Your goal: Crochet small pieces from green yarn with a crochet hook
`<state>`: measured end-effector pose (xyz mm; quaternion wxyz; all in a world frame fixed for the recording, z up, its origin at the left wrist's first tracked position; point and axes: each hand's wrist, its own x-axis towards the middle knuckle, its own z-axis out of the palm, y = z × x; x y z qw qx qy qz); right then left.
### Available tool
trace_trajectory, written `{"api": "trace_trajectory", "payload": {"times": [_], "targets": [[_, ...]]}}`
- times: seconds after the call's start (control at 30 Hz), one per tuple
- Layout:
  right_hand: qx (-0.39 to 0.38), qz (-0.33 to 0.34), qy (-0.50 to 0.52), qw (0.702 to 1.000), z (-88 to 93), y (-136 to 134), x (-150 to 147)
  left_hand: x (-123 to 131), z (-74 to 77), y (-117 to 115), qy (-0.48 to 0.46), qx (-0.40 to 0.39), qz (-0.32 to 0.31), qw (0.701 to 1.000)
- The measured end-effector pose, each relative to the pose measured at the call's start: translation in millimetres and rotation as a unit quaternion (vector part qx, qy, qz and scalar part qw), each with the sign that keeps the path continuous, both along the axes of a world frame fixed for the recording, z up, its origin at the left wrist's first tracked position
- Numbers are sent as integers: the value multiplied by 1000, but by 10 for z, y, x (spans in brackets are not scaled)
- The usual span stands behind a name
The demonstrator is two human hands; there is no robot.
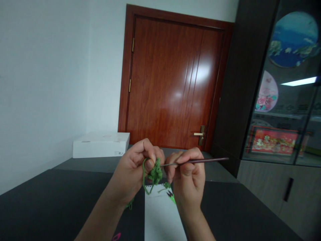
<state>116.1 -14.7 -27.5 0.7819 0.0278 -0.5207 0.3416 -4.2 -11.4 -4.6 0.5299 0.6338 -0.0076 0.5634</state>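
Green yarnwork [157,172] sits pinched in the raised, inward-curled left hand [134,165].

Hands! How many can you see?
2: the left hand pinches the green yarn piece, and the right hand, beside it, holds the thin hook. No other hand shows.

"What colour is the yarn piece [157,172]?"

"Mid-green throughout. The hook [204,161] is dark maroon, then silvery toward the yarn piece."

"And the tabletop [225,207]?"

"Black, turning grey toward its far edge. At its far left corner the box [100,147] is white; by its near edge, the clip [116,236] is bright pink."
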Motion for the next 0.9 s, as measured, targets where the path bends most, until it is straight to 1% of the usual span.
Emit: {"api": "trace_trajectory", "payload": {"times": [0.07, 0.17, 0.23, 0.37, 0.47, 0.53, 0.7, 0.8, 0.9], "targets": [[-11, 20, -13, 1000, 9, 31, 31, -6, -6, -2, 2, -10, 1, 1000], [-50, 99, -39, 993, 32, 60, 62, -26, -16, 8, 10, -14, -1, 1000], [-61, 136, -48, 988, 42, 65, 70, -42, -24, 21, 17, -18, -3, 1000], [-86, 165, -42, 982, 59, 55, 78, -64, -41, 47, 36, -35, -6, 999], [-122, 192, -38, 973, 83, 43, 85, -82, -40, 69, 47, -23, -23, 998], [-150, 213, -41, 964, 99, 39, 89, -100, -35, 89, 52, -3, -19, 998], [-210, 272, -63, 937, 93, 75, 103, -154, -22, 142, 89, 32, 31, 995], [-238, 310, -72, 917, 71, 126, 124, -166, -21, 155, 103, 37, 36, 993], [-257, 362, -77, 892, 63, 175, 154, -163, -23, 150, 108, 32, 33, 993]]}}
